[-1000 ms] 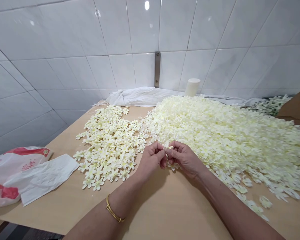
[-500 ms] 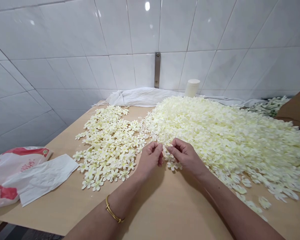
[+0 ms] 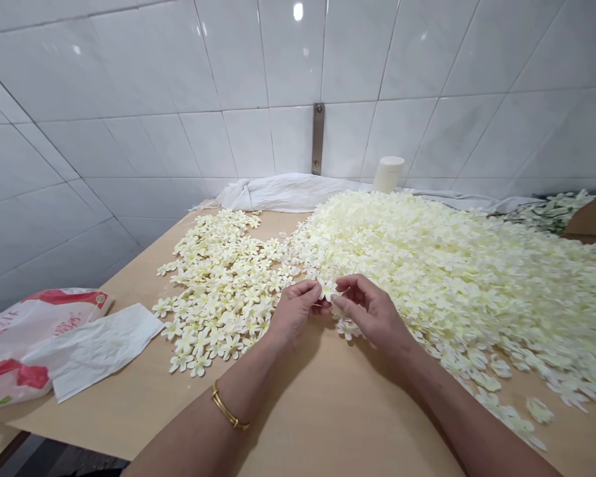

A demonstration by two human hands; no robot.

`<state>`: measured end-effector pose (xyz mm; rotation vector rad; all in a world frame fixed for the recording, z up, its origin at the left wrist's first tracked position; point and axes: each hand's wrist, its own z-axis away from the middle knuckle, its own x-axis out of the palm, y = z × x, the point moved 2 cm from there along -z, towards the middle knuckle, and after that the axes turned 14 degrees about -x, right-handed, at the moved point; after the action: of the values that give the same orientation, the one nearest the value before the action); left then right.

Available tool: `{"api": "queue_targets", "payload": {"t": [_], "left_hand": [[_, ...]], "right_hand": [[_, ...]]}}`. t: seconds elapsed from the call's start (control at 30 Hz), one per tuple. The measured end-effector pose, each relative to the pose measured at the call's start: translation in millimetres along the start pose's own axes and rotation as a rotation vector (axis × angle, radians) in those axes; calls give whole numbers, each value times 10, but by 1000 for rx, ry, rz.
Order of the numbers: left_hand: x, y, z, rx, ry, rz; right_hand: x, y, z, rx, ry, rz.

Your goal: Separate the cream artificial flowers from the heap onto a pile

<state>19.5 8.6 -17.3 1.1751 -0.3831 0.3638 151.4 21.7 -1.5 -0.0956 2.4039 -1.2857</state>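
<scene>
Between my two hands, above the table, is one white artificial flower [image 3: 326, 288] with a pale yellow centre. My left hand [image 3: 298, 308] pinches its left side between thumb and fingers. My right hand [image 3: 370, 310] has its thumb and forefinger at the flower's right edge, fingers curled. A few loose flowers [image 3: 347, 328] lie on the table just under my right hand. To the left spreads a pile of separate flowers [image 3: 223, 285]; to the right rises a much larger, dense heap of whitish petals [image 3: 427, 258].
At the left edge a red and white plastic package [image 3: 34, 338] lies with a white tissue [image 3: 106, 348] beside it. A white cylindrical container [image 3: 389, 173] and a crumpled white cloth [image 3: 288, 192] are along the tiled wall. A brown object [image 3: 593, 218] stands far right.
The flower has come up into plain view between my hands, its face now showing. My right fingers have closed in on its edge. The view has shifted slightly left.
</scene>
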Motion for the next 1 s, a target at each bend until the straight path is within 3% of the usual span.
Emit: {"api": "queue_targets", "payload": {"t": [0.07, 0.13, 0.3, 0.5, 0.63, 0.77, 0.87, 1.0], "left_hand": [[35, 11, 30, 32, -32, -115], [77, 11, 69, 65, -40, -235], [114, -21, 108, 105, 33, -297], [141, -60, 67, -46, -34, 64], [152, -59, 62, -184, -54, 309], [140, -17, 80, -218, -182, 394], [129, 33, 95, -177, -241, 347], [120, 76, 96, -103, -169, 184]], "right_hand": [[-7, 34, -8, 177, 31, -210], [1, 50, -13, 242, 39, -291], [25, 9, 11, 122, 120, -57], [104, -6, 42, 63, 147, -92], [157, 43, -5, 145, 214, -342], [212, 20, -27, 214, 227, -551], [195, -45, -7, 72, 242, -421], [100, -120, 25, -299, 206, 106]]}}
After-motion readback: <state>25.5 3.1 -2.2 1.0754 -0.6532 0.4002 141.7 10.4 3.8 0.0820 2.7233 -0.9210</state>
